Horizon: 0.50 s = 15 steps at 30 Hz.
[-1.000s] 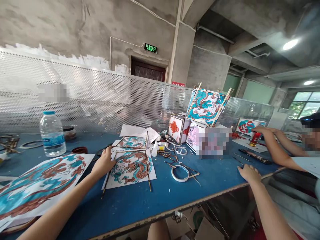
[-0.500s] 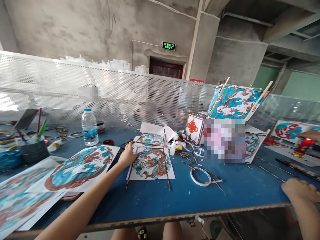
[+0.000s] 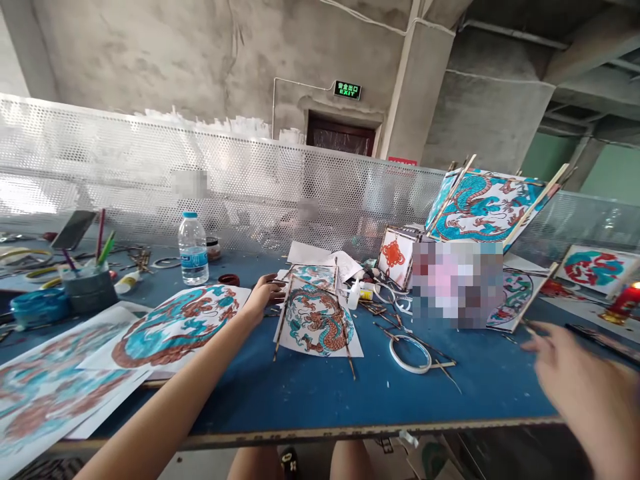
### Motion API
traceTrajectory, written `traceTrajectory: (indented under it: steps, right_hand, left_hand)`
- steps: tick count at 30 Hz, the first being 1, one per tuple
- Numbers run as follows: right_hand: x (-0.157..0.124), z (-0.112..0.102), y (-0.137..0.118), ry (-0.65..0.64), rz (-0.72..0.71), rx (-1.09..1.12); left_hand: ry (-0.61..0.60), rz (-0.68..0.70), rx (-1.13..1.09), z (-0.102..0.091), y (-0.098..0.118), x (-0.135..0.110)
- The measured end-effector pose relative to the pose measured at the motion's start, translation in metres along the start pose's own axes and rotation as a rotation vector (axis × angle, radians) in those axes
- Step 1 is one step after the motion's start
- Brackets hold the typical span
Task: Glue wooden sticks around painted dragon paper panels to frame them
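Observation:
My left hand (image 3: pixel 264 298) is at the left edge of a small stick frame, its fingers loosely apart and partly overlapping the frame's edge. Inside lies a sheet with a round brown-and-teal dragon drawing (image 3: pixel 323 320), flanked by two thin dark sticks (image 3: pixel 350 343). At the right, my right hand (image 3: pixel 565 370) reaches over the table with its fingers beside the lower corner of a framed dragon picture (image 3: pixel 515 297). Those fingers are blurred, and I cannot make out whether they pinch a thin stick there. A roll of white tape (image 3: pixel 410 353) lies between the hands.
Painted dragon sheets (image 3: pixel 185 327) lie at the left, near a water bottle (image 3: pixel 193 250) and a brush cup (image 3: pixel 90 290). A glue bottle (image 3: pixel 353 295) stands behind the drawing. A large dragon lantern (image 3: pixel 493 207) rises at the back right; a lit red candle (image 3: pixel 625 303) burns at far right.
My right hand has moved left and forward, toward the framed picture. My left hand's fingers have spread slightly beside the small frame. The view has shifted a little left.

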State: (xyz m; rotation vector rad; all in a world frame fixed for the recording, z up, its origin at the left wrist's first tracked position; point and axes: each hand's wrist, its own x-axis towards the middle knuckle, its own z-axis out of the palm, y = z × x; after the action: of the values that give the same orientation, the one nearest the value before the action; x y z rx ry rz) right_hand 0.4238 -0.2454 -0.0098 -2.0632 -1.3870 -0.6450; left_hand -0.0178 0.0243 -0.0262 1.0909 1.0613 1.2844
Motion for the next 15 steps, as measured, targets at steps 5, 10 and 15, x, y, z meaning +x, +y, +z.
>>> traceTrajectory:
  steps: [5,10,15]
  right_hand:
    - [0.021,0.028,-0.147,-0.303,-0.322,0.307]
    - [0.043,0.088,-0.221,-0.512,-0.600,0.370]
    - [0.054,0.125,-0.230,-0.414,-0.646,0.494]
  left_hand:
    - [0.050,0.021,0.083,-0.006,0.002,0.000]
    - [-0.002,0.109,0.355,-0.007,0.004,0.001]
    - [-0.442,0.282,0.614,0.000,0.002,-0.002]
